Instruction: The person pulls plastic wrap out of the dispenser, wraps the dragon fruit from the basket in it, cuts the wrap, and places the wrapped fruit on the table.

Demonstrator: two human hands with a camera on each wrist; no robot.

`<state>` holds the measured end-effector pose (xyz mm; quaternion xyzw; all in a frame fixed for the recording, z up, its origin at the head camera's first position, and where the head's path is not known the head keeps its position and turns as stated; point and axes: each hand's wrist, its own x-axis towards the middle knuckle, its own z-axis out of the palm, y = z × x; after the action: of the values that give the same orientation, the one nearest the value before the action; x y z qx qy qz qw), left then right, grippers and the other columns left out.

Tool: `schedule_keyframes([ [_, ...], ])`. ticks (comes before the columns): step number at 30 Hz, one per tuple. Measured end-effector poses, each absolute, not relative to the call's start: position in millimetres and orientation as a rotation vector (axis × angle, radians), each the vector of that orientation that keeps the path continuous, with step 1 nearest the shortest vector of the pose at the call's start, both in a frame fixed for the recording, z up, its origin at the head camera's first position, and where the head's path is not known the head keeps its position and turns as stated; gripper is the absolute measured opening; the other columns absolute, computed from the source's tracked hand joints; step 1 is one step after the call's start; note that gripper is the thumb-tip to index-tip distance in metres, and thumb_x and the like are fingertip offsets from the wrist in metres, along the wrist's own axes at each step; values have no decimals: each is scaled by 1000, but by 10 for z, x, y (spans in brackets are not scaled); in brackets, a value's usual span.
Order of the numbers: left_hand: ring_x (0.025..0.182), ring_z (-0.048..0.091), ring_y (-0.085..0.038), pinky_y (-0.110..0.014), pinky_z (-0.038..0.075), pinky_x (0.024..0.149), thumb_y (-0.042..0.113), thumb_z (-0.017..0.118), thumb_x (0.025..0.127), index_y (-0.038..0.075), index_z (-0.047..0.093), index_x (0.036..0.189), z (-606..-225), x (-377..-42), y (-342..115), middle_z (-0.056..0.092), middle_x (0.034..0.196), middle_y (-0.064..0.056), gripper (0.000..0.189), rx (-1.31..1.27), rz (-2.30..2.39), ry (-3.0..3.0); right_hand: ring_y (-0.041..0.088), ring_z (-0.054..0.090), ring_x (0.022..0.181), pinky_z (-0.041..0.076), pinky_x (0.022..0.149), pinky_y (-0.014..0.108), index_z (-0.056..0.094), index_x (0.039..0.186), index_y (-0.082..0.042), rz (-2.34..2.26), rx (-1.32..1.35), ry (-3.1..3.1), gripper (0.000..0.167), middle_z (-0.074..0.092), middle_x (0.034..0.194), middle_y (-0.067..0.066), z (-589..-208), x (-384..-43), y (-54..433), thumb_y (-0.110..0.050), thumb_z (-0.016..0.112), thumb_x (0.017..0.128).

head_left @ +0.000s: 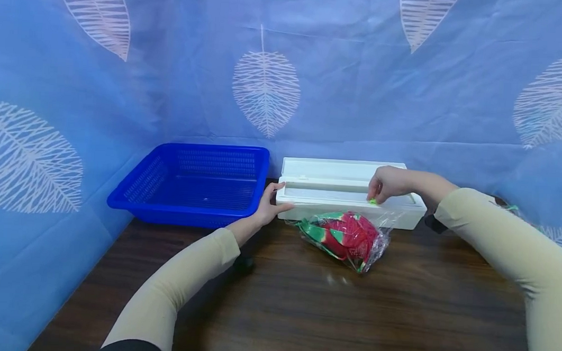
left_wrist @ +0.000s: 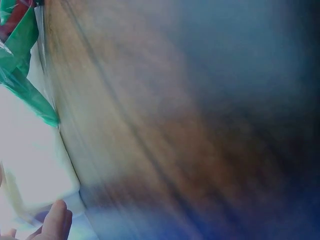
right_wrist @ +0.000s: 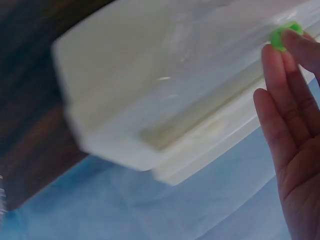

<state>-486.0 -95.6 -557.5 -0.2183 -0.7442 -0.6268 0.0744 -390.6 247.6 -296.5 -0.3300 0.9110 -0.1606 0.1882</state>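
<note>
A long white cling film dispenser (head_left: 327,196) stands against the backdrop, its lid raised at the back. My left hand (head_left: 267,204) holds its left end, thumb at the front and fingers at the top edge. With thumb and fingertips, my right hand (head_left: 389,184) pinches a small bright green slider (right_wrist: 278,39) on the dispenser's front edge, right of the middle. Clear film runs from that edge down over a red and green bundle (head_left: 346,237), which lies in front wrapped in shiny clear plastic. A green end of the bundle (left_wrist: 25,90) shows in the left wrist view.
A blue slatted plastic basket (head_left: 141,207) stands left of the dispenser, close to my left hand. Beneath lies a dark brown wooden table (head_left: 330,321). Blue cloth with white leaf prints (head_left: 314,92) hangs behind and at the sides. Something partly hidden lies behind my right forearm.
</note>
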Motion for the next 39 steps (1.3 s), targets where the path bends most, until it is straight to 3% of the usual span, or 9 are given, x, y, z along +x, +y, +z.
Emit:
schedule_keyframes([
  [6, 115, 55, -19, -38, 50, 87, 38, 86, 73, 36, 46, 135, -6227, -5302, -1196, 52, 133, 4, 75, -589, -1865, -2296, 18, 66, 77, 56, 69, 35, 76, 88, -2, -524, -970, 2578, 8, 71, 84, 9, -3110, -3811, 2556, 2, 72, 84],
  [11, 119, 53, -15, -39, 49, 89, 41, 85, 73, 37, 46, 135, -6342, -5436, -1222, 49, 137, 10, 73, -644, -1870, -2290, 19, 66, 78, 56, 69, 34, 75, 89, 0, -573, -939, 2604, 8, 71, 83, 10, -3136, -3768, 2646, 4, 71, 84],
  [15, 121, 51, -16, -35, 49, 89, 43, 83, 74, 33, 49, 131, -6001, -5191, -1102, 50, 139, 7, 67, -667, -1878, -2281, 22, 68, 80, 56, 70, 33, 74, 90, 1, -590, -927, 2593, 10, 71, 85, 9, -3106, -3751, 2760, 7, 69, 84],
  [18, 118, 53, -21, -33, 49, 87, 39, 82, 77, 25, 49, 132, -5446, -4710, -995, 52, 135, -3, 65, -678, -1863, -2271, 22, 68, 81, 56, 70, 32, 74, 90, 2, -590, -912, 2589, 10, 71, 85, 9, -3079, -3742, 2826, 8, 68, 84],
  [21, 120, 51, -26, -38, 48, 91, 26, 81, 82, 16, 47, 135, -4959, -4313, -921, 50, 136, -11, 64, -616, -1916, -2322, 23, 68, 81, 56, 69, 32, 74, 90, 2, -594, -902, 2594, 11, 71, 85, 9, -3056, -3738, 2860, 8, 69, 83],
  [26, 123, 50, -21, -34, 47, 90, 25, 79, 83, 17, 49, 132, -4783, -4185, -926, 50, 139, -7, 58, -633, -1967, -2291, 22, 68, 81, 56, 70, 31, 74, 88, 0, -594, -920, 2610, 12, 71, 86, 8, -3037, -3748, 2863, 9, 69, 82],
  [28, 125, 49, -23, -35, 47, 92, 22, 78, 85, 13, 49, 130, -4662, -4084, -906, 50, 139, -8, 55, -617, -1955, -2290, 22, 68, 81, 56, 70, 31, 74, 88, 0, -589, -919, 2617, 13, 71, 86, 8, -3036, -3754, 2863, 10, 69, 81],
  [34, 132, 39, -42, -50, 38, 103, -6, 65, 89, -10, 39, 130, -4068, -3581, -760, 39, 145, -28, 49, -450, -1940, -2408, 18, 66, 77, 54, 67, 29, 75, 88, -1, -539, -915, 2640, 13, 71, 84, 7, -3021, -3742, 2875, 8, 70, 80],
  [39, 133, 38, -41, -47, 40, 102, -6, 65, 89, -10, 40, 129, -4049, -3548, -746, 38, 145, -27, 47, -467, -1938, -2395, 17, 64, 76, 53, 65, 28, 75, 89, -2, -522, -909, 2646, 13, 70, 84, 6, -3023, -3724, 2903, 7, 71, 80],
])
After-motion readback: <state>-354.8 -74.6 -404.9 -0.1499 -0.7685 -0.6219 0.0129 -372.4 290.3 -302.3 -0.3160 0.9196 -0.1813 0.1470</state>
